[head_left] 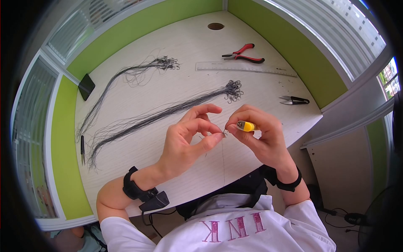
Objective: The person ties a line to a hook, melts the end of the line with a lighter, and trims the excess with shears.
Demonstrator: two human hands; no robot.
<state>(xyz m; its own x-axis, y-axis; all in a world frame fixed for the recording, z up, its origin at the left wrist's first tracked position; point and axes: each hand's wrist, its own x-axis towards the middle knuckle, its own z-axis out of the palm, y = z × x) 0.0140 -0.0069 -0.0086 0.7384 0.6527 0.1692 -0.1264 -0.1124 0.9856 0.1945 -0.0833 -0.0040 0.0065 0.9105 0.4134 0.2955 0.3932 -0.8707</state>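
My left hand (189,136) pinches a tiny dark piece between thumb and index finger; it looks like a fish hook (224,132), though its shape is hard to make out. From there a thin line (223,161) hangs toward the table's front edge. Close beside it, my right hand (262,130) is closed around a yellow lighter (248,126), metal end facing left. The right thumb and index tips meet right by the small piece. Behind my hands lies a bundle of dark lines (168,108), its far right end a cluster of fish hooks (234,90).
A second bundle of hooked lines (121,75) lies farther back. Red-and-black pliers (243,54), a clear ruler (245,68) and black thread snips (294,100) are at the right. More snips (82,147) and a dark object (86,87) sit at the left, by green partitions (69,138).
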